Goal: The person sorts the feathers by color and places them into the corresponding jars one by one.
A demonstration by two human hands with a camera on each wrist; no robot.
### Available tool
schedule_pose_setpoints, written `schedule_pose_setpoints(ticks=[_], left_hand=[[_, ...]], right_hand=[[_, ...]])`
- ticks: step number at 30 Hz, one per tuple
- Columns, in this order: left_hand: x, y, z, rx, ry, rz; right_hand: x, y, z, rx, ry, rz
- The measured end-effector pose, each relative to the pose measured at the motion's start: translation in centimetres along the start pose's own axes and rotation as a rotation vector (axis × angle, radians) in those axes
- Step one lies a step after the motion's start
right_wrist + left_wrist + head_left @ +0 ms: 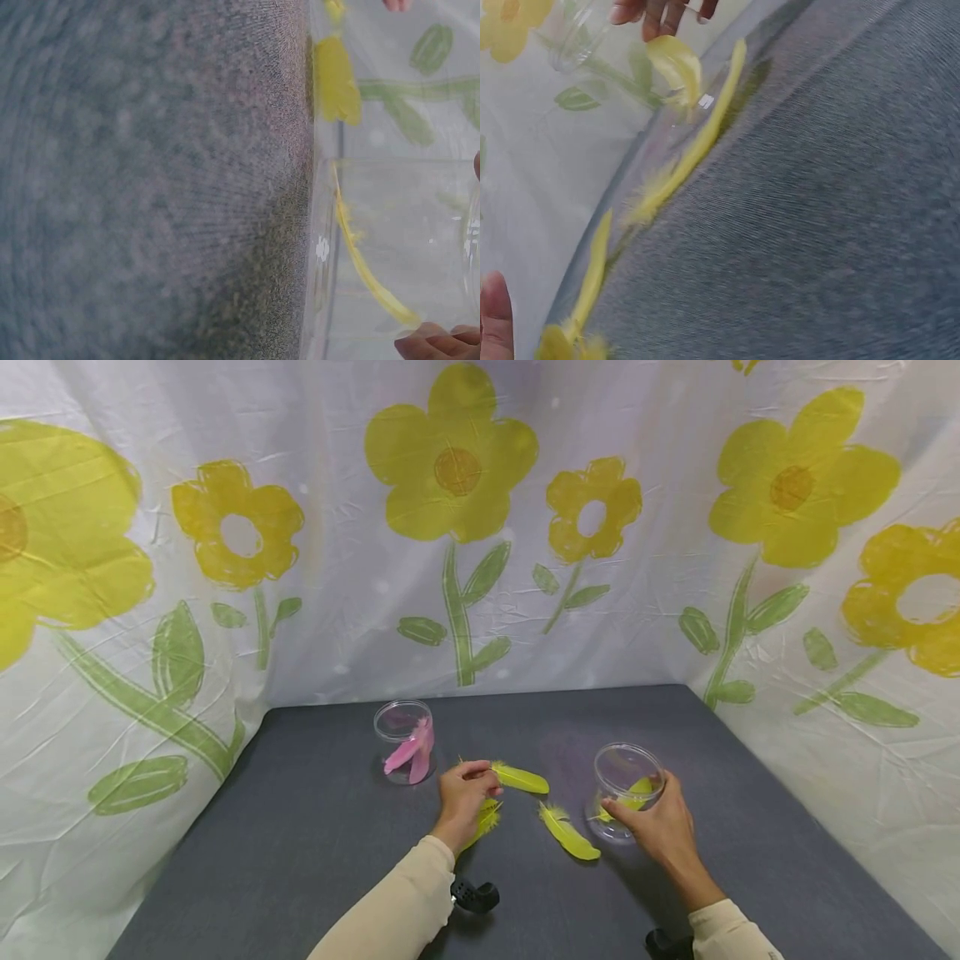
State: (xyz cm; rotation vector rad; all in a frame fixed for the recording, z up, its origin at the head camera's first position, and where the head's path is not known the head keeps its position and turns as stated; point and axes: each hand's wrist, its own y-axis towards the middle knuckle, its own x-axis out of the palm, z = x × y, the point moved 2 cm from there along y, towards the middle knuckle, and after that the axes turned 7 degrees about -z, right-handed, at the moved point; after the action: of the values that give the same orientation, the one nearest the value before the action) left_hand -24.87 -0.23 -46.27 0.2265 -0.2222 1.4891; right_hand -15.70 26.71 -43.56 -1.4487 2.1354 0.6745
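Observation:
My right hand (pixel 663 822) grips a clear plastic jar (pixel 628 760) at the right of the table, thumb on the near side. One yellow feather (pixel 367 274) leans inside that jar. My left hand (pixel 468 797) hovers over the middle of the table, fingers loosely bent. By its fingertips in the head view is a yellow feather (pixel 522 779), which lies on the table in the left wrist view. Another yellow feather (pixel 570 833) lies between the hands. A further yellow feather (pixel 486 821) is partly hidden behind the left hand and wrist.
A second clear jar (pixel 403 727) with pink feathers (pixel 416 753) inside stands at the back left of the dark table (pixel 300 827). A white curtain (pixel 330 610) with yellow flowers hangs around the table's back and sides.

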Motion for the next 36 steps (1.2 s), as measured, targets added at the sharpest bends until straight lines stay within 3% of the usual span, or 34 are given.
schedule_pose_setpoints(ticks=[17, 36], left_hand=[[-0.1, -0.3, -2.2, -0.077, 0.168, -0.071], [0.4, -0.6, -1.8, -0.136, 0.493, -0.033]], right_hand=[[-0.1, -0.1, -0.1, 0.004, -0.013, -0.013], [-0.1, 0.0, -0.1, 0.002, 0.002, -0.02]])
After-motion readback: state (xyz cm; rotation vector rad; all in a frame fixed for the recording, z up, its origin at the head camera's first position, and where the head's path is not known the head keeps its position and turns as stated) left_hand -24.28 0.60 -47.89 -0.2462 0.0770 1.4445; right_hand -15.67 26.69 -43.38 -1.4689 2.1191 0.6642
